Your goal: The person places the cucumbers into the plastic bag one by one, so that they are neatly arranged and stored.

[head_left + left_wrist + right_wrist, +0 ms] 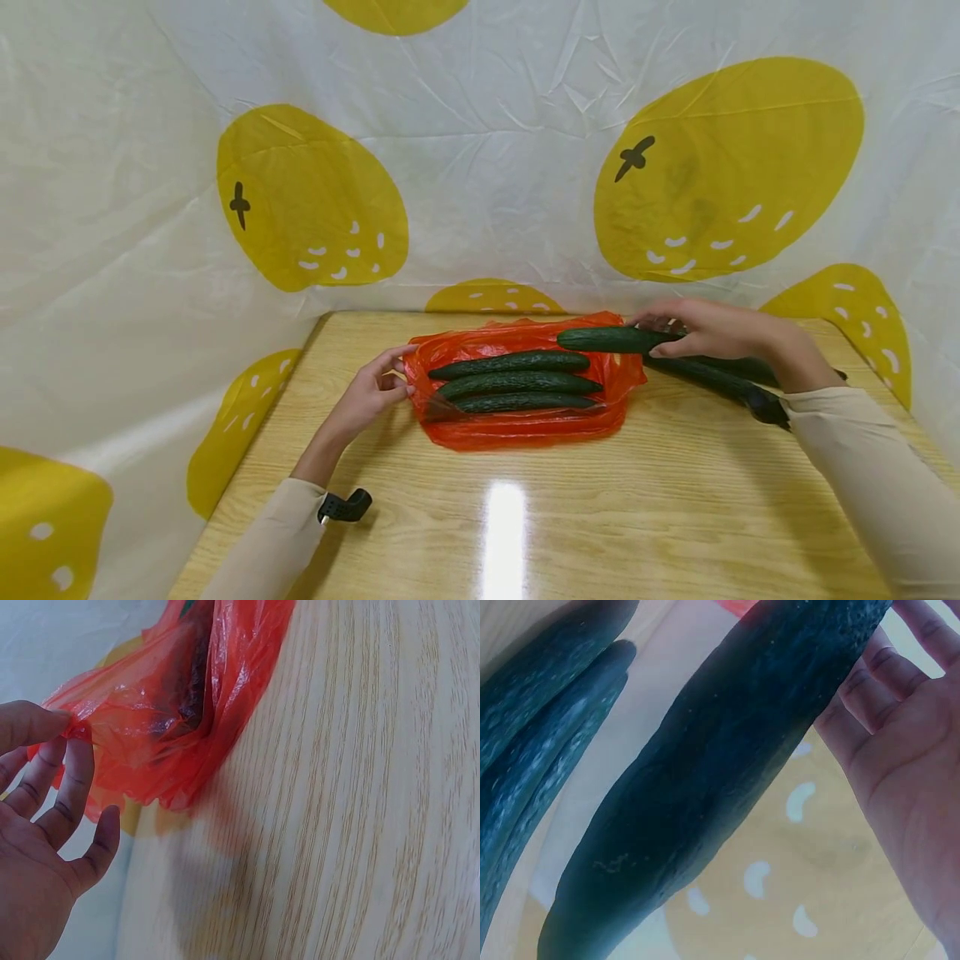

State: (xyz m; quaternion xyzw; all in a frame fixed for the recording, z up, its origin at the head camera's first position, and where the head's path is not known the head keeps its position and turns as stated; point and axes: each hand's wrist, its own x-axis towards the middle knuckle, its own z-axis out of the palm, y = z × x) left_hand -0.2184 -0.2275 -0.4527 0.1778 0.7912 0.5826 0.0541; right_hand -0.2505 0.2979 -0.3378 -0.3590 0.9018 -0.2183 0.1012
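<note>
A red plastic bag (525,433) lies spread open on the table with three dark green cucumbers (517,383) side by side in it. My left hand (363,396) pinches the bag's left edge between thumb and finger; the left wrist view shows the thin red film (150,769) stretched from those fingers. In my right hand (712,329) another cucumber (600,338) is held by one end, its free end over the bag's upper right part. The right wrist view shows this cucumber (697,780) close up beside the palm (907,757).
More cucumbers (705,377) lie on the table to the right of the bag, partly hidden under my right hand and wrist. A black wrist camera (345,506) sticks out from the left sleeve. A white curtain (487,208) with yellow fruit prints hangs behind the wooden table (637,517).
</note>
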